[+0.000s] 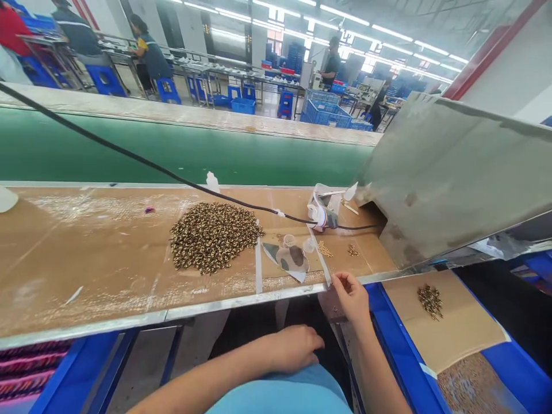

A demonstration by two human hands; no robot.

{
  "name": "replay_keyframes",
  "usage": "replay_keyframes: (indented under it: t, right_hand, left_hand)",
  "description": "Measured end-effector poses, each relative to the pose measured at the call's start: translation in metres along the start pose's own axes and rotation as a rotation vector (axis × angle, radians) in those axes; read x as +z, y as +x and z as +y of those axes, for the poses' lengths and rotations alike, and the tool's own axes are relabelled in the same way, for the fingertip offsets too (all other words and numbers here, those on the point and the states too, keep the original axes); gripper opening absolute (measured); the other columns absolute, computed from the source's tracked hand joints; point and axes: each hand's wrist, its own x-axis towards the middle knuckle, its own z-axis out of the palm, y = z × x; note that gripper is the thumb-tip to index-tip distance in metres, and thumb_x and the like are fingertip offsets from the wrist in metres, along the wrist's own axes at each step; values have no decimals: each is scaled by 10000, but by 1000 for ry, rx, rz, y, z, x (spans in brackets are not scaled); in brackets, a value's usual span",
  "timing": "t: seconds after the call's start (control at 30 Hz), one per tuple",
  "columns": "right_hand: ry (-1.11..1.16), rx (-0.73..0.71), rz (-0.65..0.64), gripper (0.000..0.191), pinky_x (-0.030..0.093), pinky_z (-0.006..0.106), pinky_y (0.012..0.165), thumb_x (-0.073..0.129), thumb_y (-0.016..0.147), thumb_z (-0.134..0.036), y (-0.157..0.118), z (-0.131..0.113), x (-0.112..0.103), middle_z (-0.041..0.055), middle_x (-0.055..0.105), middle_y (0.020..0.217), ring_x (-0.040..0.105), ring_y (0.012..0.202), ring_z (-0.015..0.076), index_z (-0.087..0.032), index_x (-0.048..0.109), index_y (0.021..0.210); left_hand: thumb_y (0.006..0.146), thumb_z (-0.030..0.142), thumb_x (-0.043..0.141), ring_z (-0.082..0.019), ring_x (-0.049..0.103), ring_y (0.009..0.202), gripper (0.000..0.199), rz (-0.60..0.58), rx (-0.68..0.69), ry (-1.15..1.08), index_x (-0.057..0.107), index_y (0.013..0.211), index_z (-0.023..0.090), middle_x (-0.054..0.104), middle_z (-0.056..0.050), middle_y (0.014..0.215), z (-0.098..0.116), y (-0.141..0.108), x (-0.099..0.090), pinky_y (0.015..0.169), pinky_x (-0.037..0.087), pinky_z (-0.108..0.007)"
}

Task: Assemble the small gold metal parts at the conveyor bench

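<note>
My left hand [297, 348] rests near my lap, its fingers curled, below the table edge; what it holds, if anything, is hidden. At the front edge of the cardboard-covered table [107, 287], my right hand [351, 293] has thumb and forefinger pinched together; anything between them is too small to name. Just beyond it lie a small group of pale beads [324, 249] and a few brown pieces [353, 250]. A large pile of brass-coloured metal pieces [215, 237] sits left of a patterned scrap [294, 259] and a small clear cup [288, 240].
A black cable [129, 154] crosses above the table to a white container [321, 210]. A big grey metal housing [457, 167] stands at right. Below it, cardboard [461, 328] in a blue crate carries more metal pieces. Beyond the green belt [172, 152], several people work.
</note>
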Motion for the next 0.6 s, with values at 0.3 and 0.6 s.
replay_keyframes:
  t: [0.3, 0.6]
  right_hand:
    - [-296, -147, -14, 375, 467, 303, 615, 414, 787, -538, 24, 9, -5, 50, 627, 683, 580, 622, 172, -203, 573, 725]
    - [-419, -198, -110, 182, 445, 320, 697, 443, 766, -339, 71, 12, -11, 50, 599, 775, 555, 720, 181, -215, 572, 734]
  left_hand:
    - [814, 174, 530, -234, 616, 1016, 322, 149, -156, -231, 624, 1122, 172, 660, -115, 1080, 2, -20, 27, 900, 463, -324]
    - [813, 149, 544, -246, 622, 1004, 312, 149, -178, -284, 639, 1111, 157, 677, -121, 1050, -3, -9, 31, 892, 480, -345]
